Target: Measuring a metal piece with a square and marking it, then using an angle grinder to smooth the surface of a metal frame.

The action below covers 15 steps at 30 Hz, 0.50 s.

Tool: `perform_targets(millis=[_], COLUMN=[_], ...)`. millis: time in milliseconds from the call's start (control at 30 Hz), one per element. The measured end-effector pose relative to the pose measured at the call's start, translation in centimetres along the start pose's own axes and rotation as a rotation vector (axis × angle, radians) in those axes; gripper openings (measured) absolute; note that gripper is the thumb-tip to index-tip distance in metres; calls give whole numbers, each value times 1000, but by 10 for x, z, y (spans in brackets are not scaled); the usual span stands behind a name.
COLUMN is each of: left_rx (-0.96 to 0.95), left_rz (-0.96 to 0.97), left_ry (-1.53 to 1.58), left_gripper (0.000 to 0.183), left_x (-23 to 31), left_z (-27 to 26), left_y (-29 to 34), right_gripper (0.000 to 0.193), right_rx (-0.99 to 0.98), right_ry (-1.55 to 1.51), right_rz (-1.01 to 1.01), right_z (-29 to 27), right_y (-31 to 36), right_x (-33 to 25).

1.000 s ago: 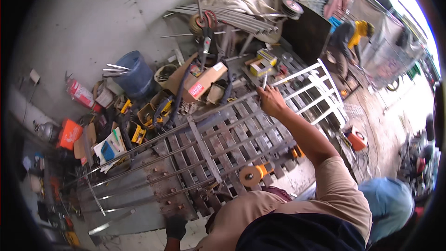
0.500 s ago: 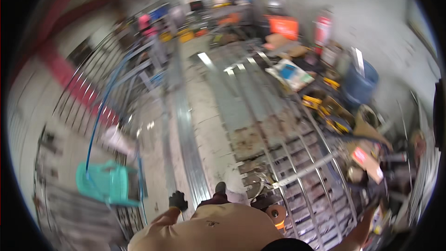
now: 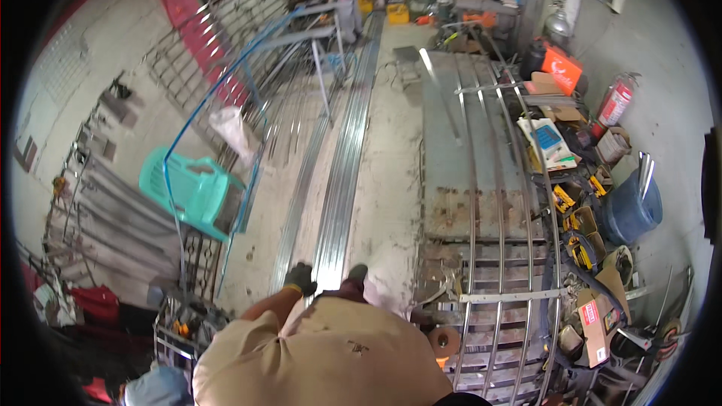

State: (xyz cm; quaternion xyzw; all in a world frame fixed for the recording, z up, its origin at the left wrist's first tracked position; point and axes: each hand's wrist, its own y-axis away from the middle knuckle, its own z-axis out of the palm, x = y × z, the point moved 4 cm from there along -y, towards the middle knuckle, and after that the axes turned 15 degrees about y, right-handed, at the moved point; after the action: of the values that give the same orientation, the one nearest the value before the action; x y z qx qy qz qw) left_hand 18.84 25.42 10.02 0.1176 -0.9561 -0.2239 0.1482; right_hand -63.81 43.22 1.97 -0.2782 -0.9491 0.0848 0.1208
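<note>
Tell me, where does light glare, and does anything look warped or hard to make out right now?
In the head view: strong glare on the long metal strips on the floor; rods of the metal frame look bowed, probably lens bending; corners black; the dark-gloved left hand shows little finger detail.

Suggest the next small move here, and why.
Probably lower the left grip toward the long metal lengths on the floor. They run right beside it in this view, no held item is visible in it, and the metal-bar frame lies well off to the right. The right grip is out of view, so I'd keep it one-sided.
</note>
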Motion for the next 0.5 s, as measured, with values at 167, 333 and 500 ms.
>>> perform_targets(millis=[167, 333, 500], left_rx=[144, 96, -94], left_rz=[195, 191, 85], left_ry=[100, 130, 100], left_gripper=[56, 55, 61], left_x=[47, 40, 12], left_z=[-26, -18, 5], left_y=[-5, -3, -4], right_gripper=[53, 55, 56], right_rx=[-66, -117, -174], right_ry=[65, 87, 112], right_rz=[24, 160, 380], right_z=[-31, -53, -102], right_y=[6, 20, 68], right_x=[88, 156, 227])
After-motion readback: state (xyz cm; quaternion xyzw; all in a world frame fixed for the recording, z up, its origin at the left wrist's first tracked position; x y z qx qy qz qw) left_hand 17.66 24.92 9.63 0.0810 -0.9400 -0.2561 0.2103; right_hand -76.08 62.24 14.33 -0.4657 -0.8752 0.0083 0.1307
